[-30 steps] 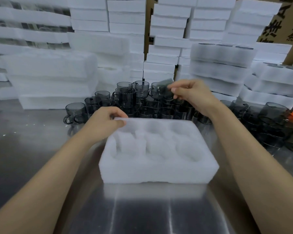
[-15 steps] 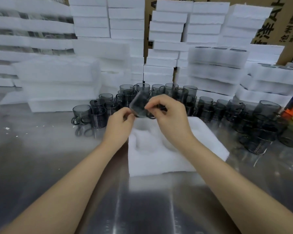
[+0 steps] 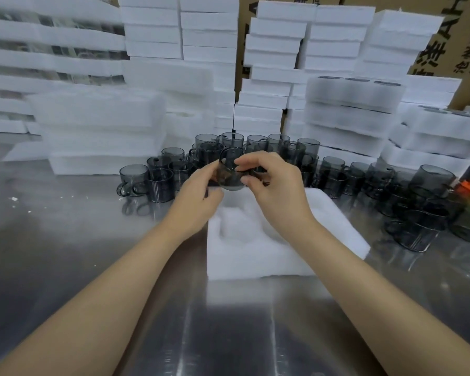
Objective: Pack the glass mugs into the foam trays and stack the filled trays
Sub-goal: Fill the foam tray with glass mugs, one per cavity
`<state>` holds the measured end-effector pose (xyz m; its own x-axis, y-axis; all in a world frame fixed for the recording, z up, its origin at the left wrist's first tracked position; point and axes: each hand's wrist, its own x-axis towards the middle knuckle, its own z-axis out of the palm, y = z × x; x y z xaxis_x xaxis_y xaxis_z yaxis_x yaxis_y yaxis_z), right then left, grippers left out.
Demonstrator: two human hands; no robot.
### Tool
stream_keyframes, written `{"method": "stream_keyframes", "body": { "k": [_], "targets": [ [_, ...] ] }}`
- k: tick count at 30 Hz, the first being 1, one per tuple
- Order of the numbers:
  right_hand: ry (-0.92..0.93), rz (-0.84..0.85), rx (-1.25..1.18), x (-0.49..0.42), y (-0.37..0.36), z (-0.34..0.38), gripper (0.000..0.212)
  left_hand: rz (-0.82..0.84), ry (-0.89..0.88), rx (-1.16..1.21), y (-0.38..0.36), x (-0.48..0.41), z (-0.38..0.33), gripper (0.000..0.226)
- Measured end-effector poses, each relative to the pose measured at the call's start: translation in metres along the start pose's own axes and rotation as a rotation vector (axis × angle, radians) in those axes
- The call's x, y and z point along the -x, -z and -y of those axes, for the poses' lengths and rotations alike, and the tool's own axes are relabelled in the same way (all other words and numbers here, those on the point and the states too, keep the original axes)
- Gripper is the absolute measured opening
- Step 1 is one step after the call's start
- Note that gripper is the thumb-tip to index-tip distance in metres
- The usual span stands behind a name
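Progress on the foam tray is judged to be at its start: it lies on the steel table, and no mug is seen in the pockets that show, though part of it is hidden by the hands and forearms. Behind the tray and to its right, filled trays are stacked, with dark rims seen in the top one, so some of the work is taken as done. Much is left: loose mugs are crowded just behind the tray, and more are spread to its left and right. Blocks of white foam are piled well behind the tray.

One glass mug is held in the air above the far edge of the tray, clear of the foam. It is gripped on its left side by the left hand, whose thumb and fingertips are closed on the glass. On its right side it is gripped by the right hand, whose thumb and forefinger are curled round it.

The mug's long axis is set roughly up and down but tipped off upright. Which end is the mouth cannot be told through the dark glass, and the handle is not made out. The mug is judged to need squaring to upright before it is lowered into a pocket.
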<state>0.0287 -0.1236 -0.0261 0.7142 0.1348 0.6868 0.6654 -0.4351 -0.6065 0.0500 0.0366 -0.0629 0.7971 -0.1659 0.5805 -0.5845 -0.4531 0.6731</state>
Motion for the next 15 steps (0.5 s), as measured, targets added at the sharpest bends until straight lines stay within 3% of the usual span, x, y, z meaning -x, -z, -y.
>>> {"method": "stream_keyframes", "body": {
  "k": [4,8,12,15],
  "targets": [
    [0.145,0.016,0.090,0.0004,0.0000,-0.0014,0.049,-0.018,-0.003,0.073,-0.0011,-0.0007,-0.0018,0.055],
    [0.069,0.068,0.005,0.0001,0.0003,0.0020,0.058,-0.052,0.012,0.089,-0.0006,-0.0017,0.0017,0.052],
    [-0.053,0.138,0.014,0.0009,-0.0007,0.0026,0.045,0.022,0.035,0.090,-0.0011,-0.0003,0.0040,0.042],
    [-0.173,0.189,-0.016,0.0011,-0.0035,0.0009,0.022,0.049,0.041,0.124,-0.0012,0.0014,0.0012,0.046]
  ]
}}
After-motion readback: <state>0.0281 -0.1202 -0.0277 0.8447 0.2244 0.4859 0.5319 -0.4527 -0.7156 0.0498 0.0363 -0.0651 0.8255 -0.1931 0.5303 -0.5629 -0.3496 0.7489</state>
